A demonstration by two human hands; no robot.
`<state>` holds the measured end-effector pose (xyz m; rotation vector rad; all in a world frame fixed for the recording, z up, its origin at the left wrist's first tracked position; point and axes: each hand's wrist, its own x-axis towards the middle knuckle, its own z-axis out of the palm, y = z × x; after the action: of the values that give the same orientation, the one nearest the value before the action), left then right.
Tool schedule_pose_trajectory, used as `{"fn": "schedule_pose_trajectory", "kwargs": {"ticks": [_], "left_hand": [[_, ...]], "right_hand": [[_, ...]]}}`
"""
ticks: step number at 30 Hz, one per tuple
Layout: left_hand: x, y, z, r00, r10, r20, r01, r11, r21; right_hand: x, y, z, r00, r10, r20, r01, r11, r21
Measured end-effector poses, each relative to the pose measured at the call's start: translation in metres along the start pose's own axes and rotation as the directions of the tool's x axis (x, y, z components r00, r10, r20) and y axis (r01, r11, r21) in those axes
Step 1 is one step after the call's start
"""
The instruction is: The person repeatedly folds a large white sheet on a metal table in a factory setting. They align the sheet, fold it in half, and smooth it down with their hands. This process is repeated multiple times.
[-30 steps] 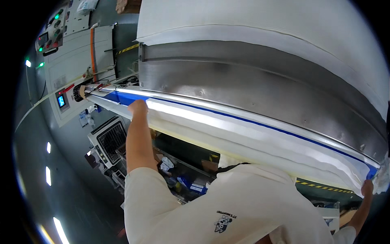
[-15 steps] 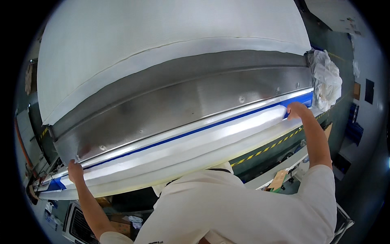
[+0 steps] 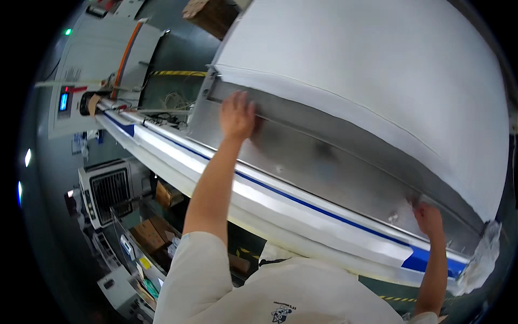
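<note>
My left hand (image 3: 237, 114) is over the left part of a long grey metal plate (image 3: 302, 146), fingers stretched out toward the hem of a large white fabric sheet (image 3: 367, 59). It holds nothing. My right hand (image 3: 429, 220) is above the plate's right end, its fingers curled in, and nothing shows in them. Along the near side of the plate runs a long rail with a blue stripe (image 3: 280, 191) and a white fabric strip (image 3: 318, 224) over its front. Blue patches of the rail show beyond both ends of the strip.
Crumpled translucent plastic (image 3: 480, 256) hangs at the plate's right end. Loose cables (image 3: 175, 101) lie past its left end. A white cabinet with a small lit screen (image 3: 63, 101), a box-shaped unit with a dark grille (image 3: 110, 189) and cardboard boxes (image 3: 151, 235) stand at left.
Both hands have left the blue-striped rail and moved forward over the metal plate. My left hand has opened. The view has turned toward the left, bringing the cabinet in.
</note>
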<state>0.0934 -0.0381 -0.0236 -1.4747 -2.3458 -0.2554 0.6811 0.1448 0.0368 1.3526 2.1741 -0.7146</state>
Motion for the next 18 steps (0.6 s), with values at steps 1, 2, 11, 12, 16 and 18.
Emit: {"fn": "schedule_pose_trajectory", "kwargs": {"ticks": [1, 2, 11, 12, 16, 18], "left_hand": [[-0.003, 0.007, 0.006, 0.998, -0.057, 0.04, 0.056, 0.998, 0.012], [0.002, 0.0, 0.006, 0.995, -0.098, 0.027, 0.099, 0.995, -0.019], [0.012, -0.004, 0.016, 0.945, -0.328, -0.016, 0.301, 0.883, -0.361], [0.019, -0.019, 0.019, 0.911, -0.398, -0.108, 0.337, 0.869, -0.362], [0.07, -0.076, 0.033, 0.723, -0.661, -0.2, 0.489, 0.695, -0.526], [0.089, -0.096, 0.032, 0.651, -0.759, -0.009, 0.554, 0.483, -0.678]], "right_hand": [[0.017, -0.039, -0.007, 0.996, -0.093, -0.01, 0.093, 0.996, 0.009], [0.041, -0.094, -0.03, 0.982, -0.19, -0.013, 0.19, 0.982, 0.016], [0.163, -0.414, -0.082, 0.756, -0.646, -0.102, 0.652, 0.757, 0.035], [0.162, -0.437, -0.076, 0.763, -0.647, -0.009, 0.645, 0.762, -0.052], [0.162, -0.459, -0.01, 0.733, -0.675, 0.084, 0.671, 0.698, -0.249], [0.159, -0.46, 0.003, 0.708, -0.705, 0.052, 0.689, 0.672, -0.272]]}}
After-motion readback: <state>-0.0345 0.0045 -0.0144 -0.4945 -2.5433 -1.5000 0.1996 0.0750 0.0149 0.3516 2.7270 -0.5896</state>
